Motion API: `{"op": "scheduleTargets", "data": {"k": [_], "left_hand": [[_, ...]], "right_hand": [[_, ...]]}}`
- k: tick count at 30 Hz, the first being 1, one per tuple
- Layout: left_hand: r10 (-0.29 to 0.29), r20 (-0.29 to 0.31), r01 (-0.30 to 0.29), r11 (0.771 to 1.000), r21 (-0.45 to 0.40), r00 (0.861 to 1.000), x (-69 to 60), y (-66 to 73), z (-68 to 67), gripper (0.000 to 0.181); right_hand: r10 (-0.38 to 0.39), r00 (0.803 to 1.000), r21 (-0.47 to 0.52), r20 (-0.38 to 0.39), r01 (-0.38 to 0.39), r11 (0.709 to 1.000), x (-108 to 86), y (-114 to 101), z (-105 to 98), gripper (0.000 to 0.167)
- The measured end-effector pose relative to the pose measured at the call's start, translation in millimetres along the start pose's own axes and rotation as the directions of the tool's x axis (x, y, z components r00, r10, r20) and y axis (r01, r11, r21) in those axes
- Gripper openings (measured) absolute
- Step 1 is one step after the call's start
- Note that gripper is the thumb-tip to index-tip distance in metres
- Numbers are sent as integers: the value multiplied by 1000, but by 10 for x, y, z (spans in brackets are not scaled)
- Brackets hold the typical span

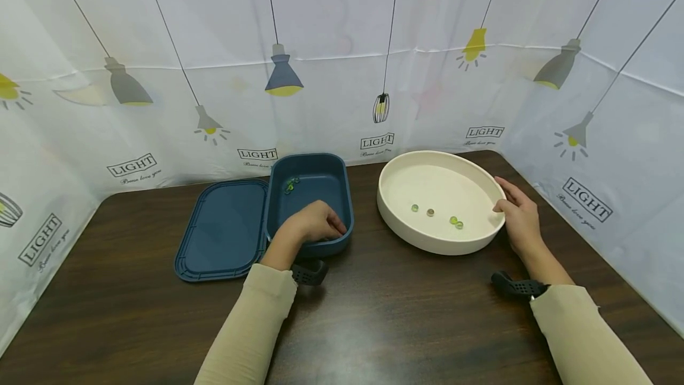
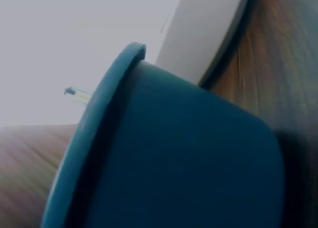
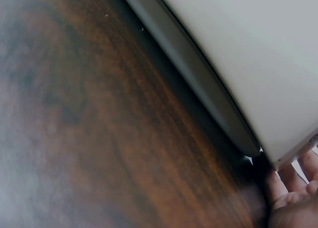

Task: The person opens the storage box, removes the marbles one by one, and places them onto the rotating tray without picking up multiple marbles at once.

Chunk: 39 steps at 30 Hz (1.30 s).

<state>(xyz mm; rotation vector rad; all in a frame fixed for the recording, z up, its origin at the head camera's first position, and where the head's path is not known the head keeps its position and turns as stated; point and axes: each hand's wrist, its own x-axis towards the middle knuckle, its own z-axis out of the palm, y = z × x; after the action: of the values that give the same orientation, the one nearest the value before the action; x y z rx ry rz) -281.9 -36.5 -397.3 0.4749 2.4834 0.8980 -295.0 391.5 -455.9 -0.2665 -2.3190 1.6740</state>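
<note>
My left hand (image 1: 316, 221) reaches down inside the near part of a dark blue rectangular container (image 1: 326, 165). Its fingertips are hidden, so whether they hold anything does not show. Several green glass marbles (image 1: 291, 185) lie at the container's far left. To the right, my right hand (image 1: 519, 218) grips the rim of a round cream tray (image 1: 417, 242), thumb over the edge and fingers along the outside. Inside the tray are several marbles: a pale green marble (image 1: 414, 208), a brownish marble (image 1: 430, 212) and yellow-green marbles (image 1: 453, 220). The left wrist view shows the container's outer wall (image 2: 189, 148).
A flat blue lid (image 1: 227, 230) lies left of the container, against its side. The dark wooden table (image 1: 395, 314) ends at a white curtain (image 1: 331, 10) printed with lamps, behind and at both sides.
</note>
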Motion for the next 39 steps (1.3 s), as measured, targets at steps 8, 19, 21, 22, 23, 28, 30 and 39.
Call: {"op": "scheduleTargets", "data": {"k": [8,19,21,22,23,28,30,39], "left_hand": [[-33,-53,36,998,57,998,28,28,58,13],[-20,-16,21,994,110,1000,46,45,60,16],[-18,-15,19,992,124,1000,50,42,64,16],[-15,-15,16,991,131,1000,53,41,65,17],[-12,-15,14,990,138,1000,53,38,68,17],[3,-2,-2,989,149,1000,48,23,59,19],[10,11,-12,987,160,1000,42,16,48,23],[-1,-6,3,982,191,1000,29,30,17,27]], "right_hand": [[5,1000,-17,-3,-5,1000,-1,-4,-6,73],[8,1000,-5,4,-8,1000,3,-1,-11,73],[9,1000,-6,5,-9,1000,5,2,-13,73],[8,1000,-9,5,-8,1000,7,3,-14,73],[8,1000,-7,5,-8,1000,8,3,-15,73],[9,1000,-5,3,-8,1000,8,0,-16,73],[9,1000,-8,1,-9,1000,6,-1,-15,73],[10,1000,-10,0,-10,1000,6,-7,-15,73]]}}
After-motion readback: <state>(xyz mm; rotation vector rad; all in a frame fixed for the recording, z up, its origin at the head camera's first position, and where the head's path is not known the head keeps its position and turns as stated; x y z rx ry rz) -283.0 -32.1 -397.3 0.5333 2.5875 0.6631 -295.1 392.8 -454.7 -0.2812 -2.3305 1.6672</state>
